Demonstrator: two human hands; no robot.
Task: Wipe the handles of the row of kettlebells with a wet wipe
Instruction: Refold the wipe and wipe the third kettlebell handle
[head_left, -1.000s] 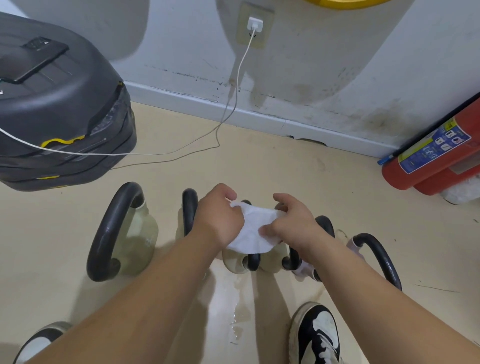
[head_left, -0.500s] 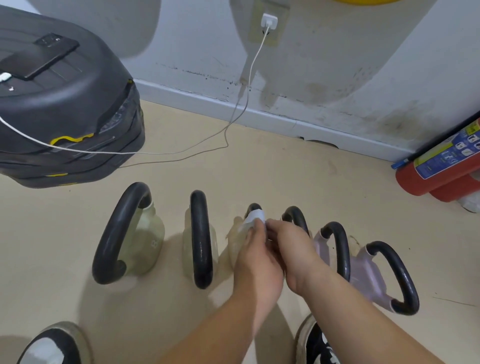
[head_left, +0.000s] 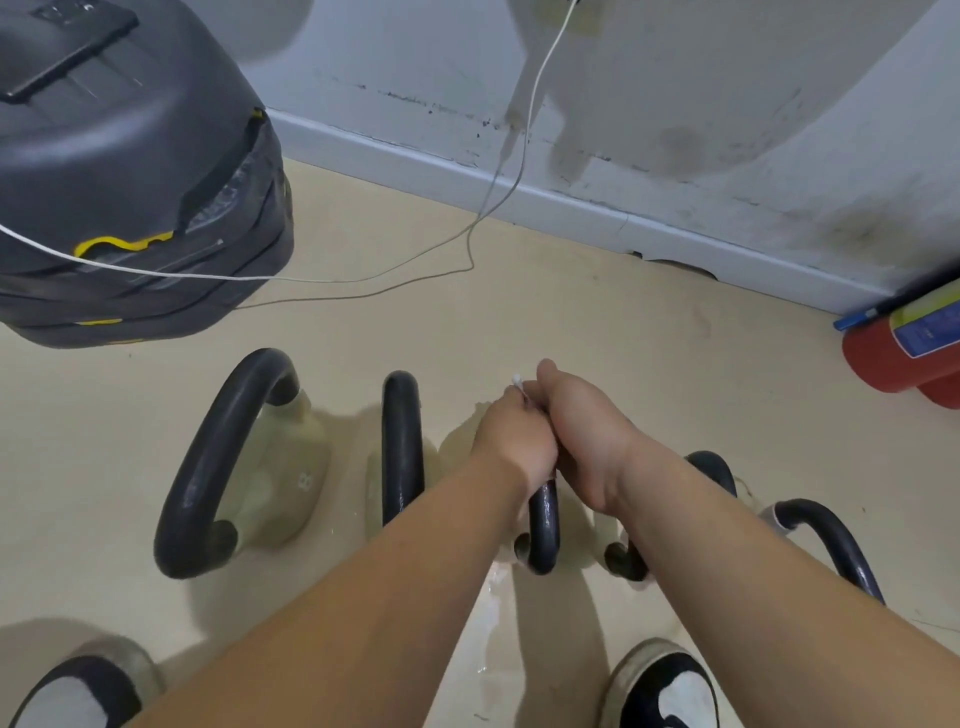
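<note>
— Where is the wet wipe?
— Only a white corner of the wet wipe (head_left: 517, 382) shows, poking up between the two hands at the far end of the third handle (head_left: 543, 525) in the row. The rest is hidden under them.
— And the fingers?
— The left hand (head_left: 514, 441) has its fingers curled down round the wipe and that handle. The right hand (head_left: 587, 431) lies pressed against it from the right, clenched over the same handle; its fingertips are out of sight.
— The other kettlebells?
— All stand on the beige floor (head_left: 623, 338). The first handle (head_left: 208, 467) and the second handle (head_left: 400, 447) are left of the hands. The fourth handle (head_left: 714, 462) and the fifth handle (head_left: 836, 535) are partly behind the right forearm.
— Anything else?
— A black hard case (head_left: 130, 156) at far left with a phone (head_left: 67, 47) on top, a white cable (head_left: 524, 156) running down the wall and across to it, a red fire extinguisher (head_left: 898, 358) lying at the right, and a black-and-white shoe (head_left: 665, 691) at the bottom edge.
</note>
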